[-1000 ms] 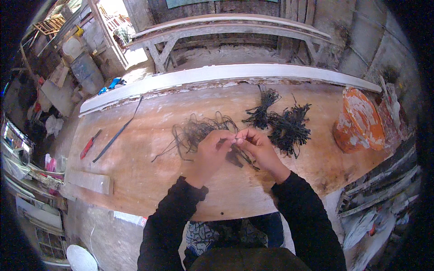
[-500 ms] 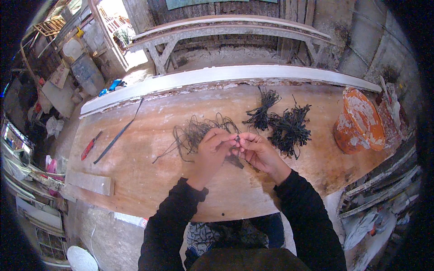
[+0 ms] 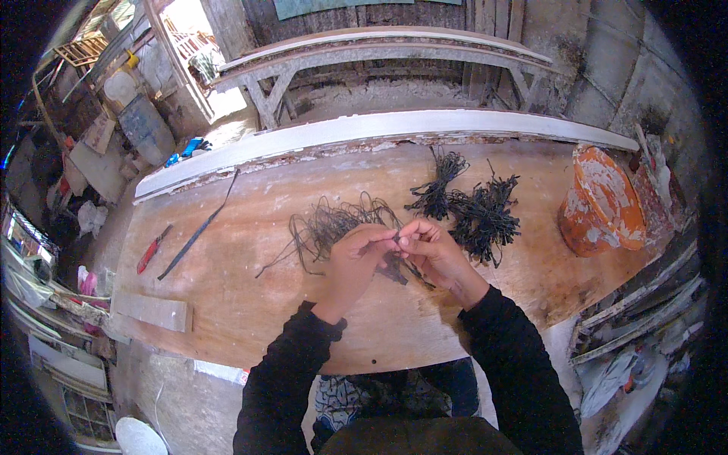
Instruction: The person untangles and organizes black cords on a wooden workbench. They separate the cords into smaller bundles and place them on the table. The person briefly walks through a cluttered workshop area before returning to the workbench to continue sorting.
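Over the middle of the wooden table, my left hand (image 3: 358,254) and my right hand (image 3: 436,255) meet at the fingertips. Both pinch a thin black cord (image 3: 397,237), mostly hidden by the fingers. Behind and beneath the left hand lies a loose tangle of dark cord (image 3: 322,220), its loops spreading to the left. Beyond the right hand rest two bundles of knotted black cords: a smaller bundle (image 3: 435,186) farther off and a larger bundle (image 3: 489,216) to its right.
On the table's left side are a red-handled knife (image 3: 154,250), a dark strap (image 3: 199,224) and a wooden block (image 3: 155,311). An orange plaster-smeared bucket (image 3: 599,205) stands at the right. A long white board (image 3: 379,126) runs along the table's far edge (image 3: 364,155).
The fingers have shifted slightly around the cord, with the hands still together in the same place. The other things on the table have not moved.
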A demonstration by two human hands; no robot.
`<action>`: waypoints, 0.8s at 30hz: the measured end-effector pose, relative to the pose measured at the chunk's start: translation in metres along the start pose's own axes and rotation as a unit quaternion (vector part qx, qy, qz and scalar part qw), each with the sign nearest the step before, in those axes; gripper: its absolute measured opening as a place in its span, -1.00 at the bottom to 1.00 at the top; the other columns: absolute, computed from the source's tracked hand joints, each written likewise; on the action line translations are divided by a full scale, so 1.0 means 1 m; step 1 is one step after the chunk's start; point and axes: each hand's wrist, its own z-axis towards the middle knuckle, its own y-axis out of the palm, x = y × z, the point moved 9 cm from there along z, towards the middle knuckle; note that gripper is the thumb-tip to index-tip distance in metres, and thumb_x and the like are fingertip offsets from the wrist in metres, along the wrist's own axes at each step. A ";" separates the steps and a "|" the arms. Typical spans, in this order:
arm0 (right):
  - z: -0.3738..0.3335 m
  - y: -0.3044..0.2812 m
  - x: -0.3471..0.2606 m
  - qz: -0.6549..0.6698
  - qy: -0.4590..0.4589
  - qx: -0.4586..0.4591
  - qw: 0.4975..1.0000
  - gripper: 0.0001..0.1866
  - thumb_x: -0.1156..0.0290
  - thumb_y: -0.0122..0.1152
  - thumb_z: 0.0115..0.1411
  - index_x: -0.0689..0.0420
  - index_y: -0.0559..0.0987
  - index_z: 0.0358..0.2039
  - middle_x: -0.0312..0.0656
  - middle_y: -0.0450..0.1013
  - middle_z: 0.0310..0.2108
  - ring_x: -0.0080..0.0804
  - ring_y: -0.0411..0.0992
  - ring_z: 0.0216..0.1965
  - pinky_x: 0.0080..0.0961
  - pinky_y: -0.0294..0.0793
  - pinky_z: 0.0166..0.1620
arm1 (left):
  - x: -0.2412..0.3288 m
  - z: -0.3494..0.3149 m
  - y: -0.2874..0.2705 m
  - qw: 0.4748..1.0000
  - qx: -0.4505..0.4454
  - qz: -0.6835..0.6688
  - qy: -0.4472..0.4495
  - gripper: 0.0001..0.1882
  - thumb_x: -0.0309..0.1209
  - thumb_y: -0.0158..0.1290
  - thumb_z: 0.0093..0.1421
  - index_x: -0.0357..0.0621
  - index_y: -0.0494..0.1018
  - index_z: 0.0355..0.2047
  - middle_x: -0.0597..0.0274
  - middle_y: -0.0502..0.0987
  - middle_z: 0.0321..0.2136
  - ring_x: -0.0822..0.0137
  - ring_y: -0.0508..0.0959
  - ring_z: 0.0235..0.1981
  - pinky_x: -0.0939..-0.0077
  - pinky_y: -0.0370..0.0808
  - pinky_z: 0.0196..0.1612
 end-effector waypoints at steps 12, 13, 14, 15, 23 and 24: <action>0.000 0.004 -0.012 -0.065 -0.062 0.031 0.996 -0.94 0.48 0.14 0.01 0.10 0.44 -0.48 -0.39 0.37 -0.52 -0.70 0.29 -0.47 -0.76 0.28 -0.42 | -0.019 0.005 0.006 0.988 -0.084 -0.044 -0.123 -0.87 -0.48 0.06 0.01 -0.20 0.42 -0.39 0.30 0.44 -0.46 0.53 0.44 -0.52 0.75 0.37 -0.62; 0.000 0.004 -0.011 -0.072 -0.056 0.028 0.995 -0.94 0.47 0.13 0.02 0.11 0.45 -0.47 -0.39 0.37 -0.52 -0.70 0.29 -0.48 -0.76 0.28 -0.42 | -0.023 0.005 0.006 0.984 -0.089 -0.058 -0.142 -0.87 -0.48 0.06 0.01 -0.19 0.42 -0.39 0.31 0.45 -0.47 0.54 0.44 -0.53 0.76 0.36 -0.63; 0.000 0.004 -0.010 -0.080 -0.049 0.026 0.995 -0.94 0.47 0.13 0.02 0.12 0.45 -0.45 -0.39 0.38 -0.52 -0.70 0.29 -0.49 -0.75 0.28 -0.43 | -0.027 0.003 0.006 0.980 -0.095 -0.072 -0.160 -0.88 -0.47 0.06 0.01 -0.18 0.42 -0.40 0.31 0.46 -0.48 0.55 0.43 -0.54 0.76 0.34 -0.64; 0.000 0.004 -0.009 -0.088 -0.043 0.025 0.995 -0.93 0.47 0.12 0.03 0.12 0.46 -0.44 -0.39 0.38 -0.51 -0.70 0.29 -0.49 -0.75 0.28 -0.43 | -0.030 0.003 0.008 0.975 -0.101 -0.087 -0.178 -0.88 -0.46 0.06 0.01 -0.17 0.42 -0.40 0.32 0.46 -0.48 0.56 0.43 -0.54 0.77 0.33 -0.65; -0.002 0.017 -0.012 -0.135 -0.049 -0.013 0.990 -0.88 0.46 0.07 0.06 0.11 0.47 -0.34 -0.36 0.42 -0.46 -0.69 0.30 -0.49 -0.77 0.27 -0.46 | -0.043 -0.004 0.005 0.952 -0.098 -0.160 -0.242 -0.91 -0.41 0.03 0.05 -0.12 0.41 -0.42 0.37 0.46 -0.53 0.61 0.38 -0.63 0.82 0.23 -0.68; -0.003 0.018 -0.013 -0.139 -0.047 -0.016 0.989 -0.88 0.46 0.06 0.06 0.11 0.47 -0.34 -0.37 0.42 -0.45 -0.69 0.30 -0.49 -0.77 0.26 -0.46 | -0.042 -0.003 0.008 0.950 -0.106 -0.173 -0.235 -0.90 -0.40 0.04 0.04 -0.10 0.39 -0.43 0.36 0.47 -0.51 0.61 0.40 -0.61 0.81 0.23 -0.69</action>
